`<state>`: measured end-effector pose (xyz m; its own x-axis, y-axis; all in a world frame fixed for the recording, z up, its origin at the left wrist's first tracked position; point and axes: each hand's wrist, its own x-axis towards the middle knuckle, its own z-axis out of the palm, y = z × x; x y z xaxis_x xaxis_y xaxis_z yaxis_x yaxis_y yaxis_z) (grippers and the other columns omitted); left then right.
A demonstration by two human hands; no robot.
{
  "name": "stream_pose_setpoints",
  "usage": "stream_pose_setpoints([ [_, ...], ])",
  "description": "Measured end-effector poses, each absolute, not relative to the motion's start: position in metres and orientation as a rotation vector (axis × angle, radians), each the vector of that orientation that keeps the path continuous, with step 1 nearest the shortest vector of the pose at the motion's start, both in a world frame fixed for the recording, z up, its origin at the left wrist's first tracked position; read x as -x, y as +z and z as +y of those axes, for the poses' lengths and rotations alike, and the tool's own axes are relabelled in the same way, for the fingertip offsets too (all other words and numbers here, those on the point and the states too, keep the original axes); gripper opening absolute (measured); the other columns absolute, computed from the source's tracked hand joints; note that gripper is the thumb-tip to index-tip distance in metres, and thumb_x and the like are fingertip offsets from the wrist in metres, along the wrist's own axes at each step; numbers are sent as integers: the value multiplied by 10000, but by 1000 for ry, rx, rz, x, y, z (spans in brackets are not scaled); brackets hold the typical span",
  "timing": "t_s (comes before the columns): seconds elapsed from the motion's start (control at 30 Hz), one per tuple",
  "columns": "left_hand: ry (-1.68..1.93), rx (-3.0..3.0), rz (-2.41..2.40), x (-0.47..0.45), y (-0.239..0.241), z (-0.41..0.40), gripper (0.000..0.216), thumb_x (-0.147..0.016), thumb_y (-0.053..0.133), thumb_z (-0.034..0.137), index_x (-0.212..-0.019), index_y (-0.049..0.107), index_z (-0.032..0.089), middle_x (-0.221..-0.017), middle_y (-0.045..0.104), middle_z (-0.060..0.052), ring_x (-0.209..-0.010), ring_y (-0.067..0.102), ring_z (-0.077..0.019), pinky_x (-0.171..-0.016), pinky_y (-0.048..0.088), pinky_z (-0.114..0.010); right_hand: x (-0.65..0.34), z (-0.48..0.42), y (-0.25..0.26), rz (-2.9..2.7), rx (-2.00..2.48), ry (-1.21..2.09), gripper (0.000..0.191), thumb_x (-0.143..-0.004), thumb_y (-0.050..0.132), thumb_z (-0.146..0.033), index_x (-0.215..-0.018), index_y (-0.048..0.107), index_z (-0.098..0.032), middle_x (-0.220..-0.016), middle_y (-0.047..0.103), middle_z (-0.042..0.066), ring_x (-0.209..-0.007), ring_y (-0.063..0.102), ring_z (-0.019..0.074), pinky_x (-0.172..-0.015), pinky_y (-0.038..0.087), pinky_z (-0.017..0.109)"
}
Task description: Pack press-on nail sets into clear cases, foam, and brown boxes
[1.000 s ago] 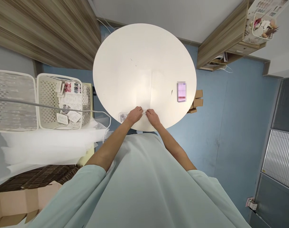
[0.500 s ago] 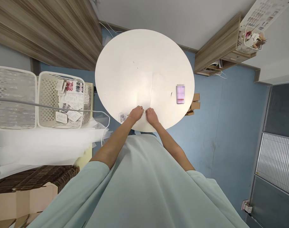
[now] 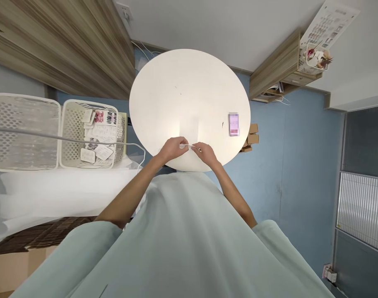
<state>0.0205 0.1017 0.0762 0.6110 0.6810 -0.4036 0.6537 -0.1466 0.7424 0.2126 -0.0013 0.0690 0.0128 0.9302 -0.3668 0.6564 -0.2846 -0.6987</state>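
Note:
Both my hands are together over the near edge of a round white table. My left hand and my right hand are closed, each pinching an end of a small thin white piece stretched between them, just above the tabletop. I cannot make out what the piece is. The small clear packet that lay beside my left hand is hidden by that hand now.
A pink phone lies on the table's right side. To the left stand two white perforated baskets, one holding several small packets, with a grey cable across them. Small cardboard boxes sit on the blue floor. A wooden shelf stands at the right.
My hands lifted slightly and drew a little apart, showing a thin white piece between them. The view shifted, and the small packet left of my left hand is no longer visible.

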Motion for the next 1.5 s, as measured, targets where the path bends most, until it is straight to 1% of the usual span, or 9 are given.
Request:
stream_pose_setpoints([
  [0.13,269,-1597,1096,7,131,90,324,-980,644,521,-1088,801,260,-1141,822,-49,-992,742,-252,-915,601,-352,-210,-12,132,-1303,1822,1165,321,-1050,648,-554,-1085,826,-290,-1019,809,0,-860,694,188,-838,572,314],
  [0.23,385,-1512,1063,13,158,84,440,-929,708,635,-1137,828,265,-1199,825,-59,-938,738,-242,-839,607,-341,-205,-9,163,-1217,1706,1198,318,-984,725,-583,-985,833,-283,-967,810,-2,-839,711,188,-817,581,318],
  [0.43,540,-1544,965,4,190,85,438,-972,659,667,-1022,825,265,-1061,836,-52,-1005,760,-263,-917,610,-361,-194,10,203,-1250,1671,1126,312,-992,689,-567,-1057,806,-286,-1080,821,37,-1051,768,229,-916,603,345],
  [0.53,609,-1579,979,2,203,88,406,-994,635,640,-992,796,267,-1054,826,-50,-1020,763,-257,-949,608,-358,-191,16,217,-1266,1700,1061,298,-1004,673,-554,-987,798,-285,-1040,817,33,-1039,761,228,-945,602,359],
  [0.73,712,-1540,999,3,216,92,410,-967,659,644,-924,798,261,-1027,828,-60,-1012,764,-270,-915,608,-370,-197,19,235,-1112,1740,1013,279,-867,856,-533,-796,799,-269,-855,794,30,-835,737,228,-828,618,369],
  [0.93,753,-1438,909,9,215,96,473,-933,725,679,-973,868,230,-1079,854,-86,-1042,777,-285,-911,598,-359,-207,14,247,-1123,1659,1079,285,-884,822,-527,-921,849,-246,-952,823,50,-872,743,217,-849,618,354],
  [1.07,674,-1407,875,18,215,101,547,-945,709,713,-1114,890,225,-1223,844,-100,-1197,763,-324,-1025,587,-379,-208,13,247,-1038,1718,1043,327,-830,863,-544,-835,808,-222,-809,778,34,-761,700,196,-770,596,339],
  [1.23,590,-1379,784,27,214,104,575,-968,680,715,-1250,867,250,-1384,784,-85,-1367,697,-332,-1171,530,-408,-210,13,248,-1086,1672,1053,314,-865,824,-545,-860,805,-232,-896,795,44,-845,724,206,-820,607,346],
  [1.5,726,-1197,930,26,219,103,549,-806,861,699,-1055,910,212,-1198,841,-115,-1224,772,-357,-1065,618,-434,-211,13,254,-1062,1708,1007,327,-816,873,-535,-808,797,-218,-773,763,34,-770,712,206,-774,614,350],
])
